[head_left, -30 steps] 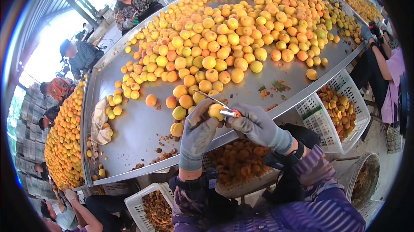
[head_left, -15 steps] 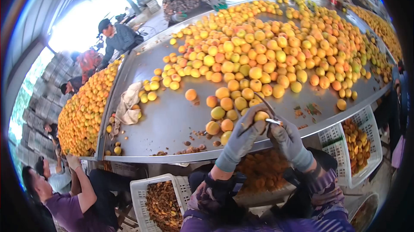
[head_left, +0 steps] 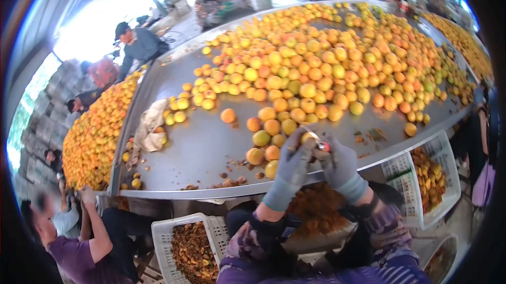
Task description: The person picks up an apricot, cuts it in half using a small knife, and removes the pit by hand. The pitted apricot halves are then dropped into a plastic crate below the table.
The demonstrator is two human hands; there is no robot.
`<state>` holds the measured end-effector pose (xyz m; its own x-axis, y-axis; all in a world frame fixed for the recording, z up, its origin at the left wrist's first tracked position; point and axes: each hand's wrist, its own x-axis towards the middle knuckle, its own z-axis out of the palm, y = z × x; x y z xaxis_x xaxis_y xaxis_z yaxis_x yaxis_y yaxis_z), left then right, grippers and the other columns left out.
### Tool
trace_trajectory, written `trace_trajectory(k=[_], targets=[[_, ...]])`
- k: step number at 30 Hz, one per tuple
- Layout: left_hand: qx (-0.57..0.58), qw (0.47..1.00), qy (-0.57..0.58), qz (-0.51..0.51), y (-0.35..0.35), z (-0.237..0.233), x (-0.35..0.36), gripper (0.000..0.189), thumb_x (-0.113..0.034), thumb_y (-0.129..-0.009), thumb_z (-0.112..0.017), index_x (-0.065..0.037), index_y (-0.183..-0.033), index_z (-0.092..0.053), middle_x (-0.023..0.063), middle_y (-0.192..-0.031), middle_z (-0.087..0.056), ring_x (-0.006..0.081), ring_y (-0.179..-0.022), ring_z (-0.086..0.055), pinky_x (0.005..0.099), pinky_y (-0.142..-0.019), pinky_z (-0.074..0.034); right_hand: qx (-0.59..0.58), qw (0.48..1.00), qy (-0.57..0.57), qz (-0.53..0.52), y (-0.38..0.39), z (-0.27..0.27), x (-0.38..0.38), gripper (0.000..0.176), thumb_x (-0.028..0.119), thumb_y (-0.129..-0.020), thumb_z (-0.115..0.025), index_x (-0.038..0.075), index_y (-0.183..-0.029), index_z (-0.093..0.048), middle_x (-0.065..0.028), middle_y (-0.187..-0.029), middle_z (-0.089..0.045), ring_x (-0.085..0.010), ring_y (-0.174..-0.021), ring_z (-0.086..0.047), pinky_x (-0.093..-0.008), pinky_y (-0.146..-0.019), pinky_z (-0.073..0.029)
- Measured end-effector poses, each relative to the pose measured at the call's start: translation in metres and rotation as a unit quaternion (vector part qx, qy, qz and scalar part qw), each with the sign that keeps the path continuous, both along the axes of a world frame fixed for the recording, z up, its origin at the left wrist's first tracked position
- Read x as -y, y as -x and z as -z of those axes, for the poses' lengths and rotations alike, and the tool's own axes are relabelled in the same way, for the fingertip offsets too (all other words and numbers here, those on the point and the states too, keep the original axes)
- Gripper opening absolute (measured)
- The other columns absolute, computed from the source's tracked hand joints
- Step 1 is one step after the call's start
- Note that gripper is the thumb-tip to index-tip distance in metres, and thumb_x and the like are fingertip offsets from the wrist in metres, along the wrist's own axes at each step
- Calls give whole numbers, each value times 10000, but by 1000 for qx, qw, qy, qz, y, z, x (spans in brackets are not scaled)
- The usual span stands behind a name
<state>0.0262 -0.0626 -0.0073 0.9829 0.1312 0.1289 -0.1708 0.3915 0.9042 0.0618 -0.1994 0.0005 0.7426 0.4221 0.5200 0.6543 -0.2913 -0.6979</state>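
Note:
My left hand [head_left: 293, 165], in a grey glove, is closed on an orange-yellow fruit [head_left: 307, 137] above the near edge of the metal table [head_left: 197, 141]. Just right of it my right hand [head_left: 340, 165], gloved too, is closed round a small knife [head_left: 319, 143] with a red part on its handle. The thin blade points up and left, against or just over the fruit. Behind my hands a large pile of fruit [head_left: 316, 68] covers much of the table, with several loose ones near my left hand.
A crumpled cloth [head_left: 150, 128] lies at the table's left. White crates [head_left: 162, 242] [head_left: 448, 178] stand below the front edge at left and right. A person in purple [head_left: 79, 252] sits at lower left; other people work around the table.
The knife blade has swung down toward the fruit, and its red part now shows. The whole view has shifted slightly. A person across the table has moved their gloved hands closer together.

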Motion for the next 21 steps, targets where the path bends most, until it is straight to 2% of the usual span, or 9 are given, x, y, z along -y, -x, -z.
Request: trace_trajectory(k=[1, 4, 8, 9, 11, 12, 14, 18, 21], targets=[[3, 999, 50, 10, 0, -3, -3, 373, -209, -982, -520, -10, -1291, -465, 47, -986, -586, 91, -838, -542, 228, -696, -466, 99, 991, 62, 61, 2, -2, -1, 218, 234, -909, -585, 42, -986, -517, -157, -740, -580, -340, -649, -608, -380, -541, -460], [4, 989, 146, 14, -3, -13, 1, 355, -190, -973, -527, -12, -1278, -493, 62, -977, -597, 115, -782, -542, 256, -636, -470, 98, 982, 127, 104, 5, -9, -1, 218, 256, -906, -582, 58, -965, -514, -160, -736, -593, -384, -680, -599, -414, -543, -460], [47, 990, 127, 32, 0, -18, -12, 453, -234, -938, -598, -34, -1325, -472, 35, -985, -596, 92, -758, -503, 243, -779, -446, 64, 971, 88, 214, -12, -7, 8, 204, 261, -937, -559, 63, -962, -516, -123, -666, -537, -301, -594, -588, -369, -517, -444], [94, 989, 107, 46, -1, -19, -12, 493, -241, -923, -618, -40, -1344, -457, 59, -1028, -603, 118, -831, -536, 268, -828, -448, -67, 990, -44, 114, -15, -10, 13, 209, 265, -959, -536, 57, -949, -521, -80, -648, -496, -217, -583, -544, -327, -517, -426], [106, 988, 99, 55, -2, -23, -12, 517, -251, -916, -627, -31, -1348, -449, 77, -1057, -600, 134, -871, -553, 276, -841, -455, -303, 926, -218, -56, -9, -13, 19, 259, 278, -1002, -480, 35, -934, -542, 26, -658, -408, -51, -639, -396, -228, -544, -369], [117, 987, 90, 63, -2, -25, -12, 541, -260, -908, -637, -21, -1352, -441, 94, -1085, -597, 150, -911, -569, 285, -854, -462, -304, 926, -220, -55, -5, -14, 19, 259, 278, -1002, -480, 35, -934, -542, 26, -658, -408, -51, -639, -396, -228, -544, -369], [120, 989, 60, 61, -2, -27, -16, 568, -257, -896, -652, -2, -1353, -431, 113, -1113, -590, 172, -959, -577, 299, -867, -470, -280, 906, -229, -219, -1, -16, 18, 300, 317, -990, -494, 45, -869, -530, 45, -715, -463, -13, -639, -406, -175, -543, -321], [108, 991, 42, 65, 0, -28, -17, 632, -224, -865, -691, 53, -1354, -401, 146, -1156, -580, 216, -1039, -586, 330, -886, -485, -192, 954, -123, -195, 7, -19, 20, 279, 284, -977, -534, 17, -1052, -568, -19, -710, -537, -85, -637, -462, -259, -601, -430], [118, 988, 65, 81, -3, -26, -15, 649, -201, -850, -708, 67, -1353, -397, 147, -1158, -582, 220, -1074, -578, 326, -894, -485, -217, 955, -82, -182, 6, -18, 22, 297, 278, -973, -540, 15, -1107, -566, -57, -713, -556, -107, -630, -482, -285, -600, -439]])
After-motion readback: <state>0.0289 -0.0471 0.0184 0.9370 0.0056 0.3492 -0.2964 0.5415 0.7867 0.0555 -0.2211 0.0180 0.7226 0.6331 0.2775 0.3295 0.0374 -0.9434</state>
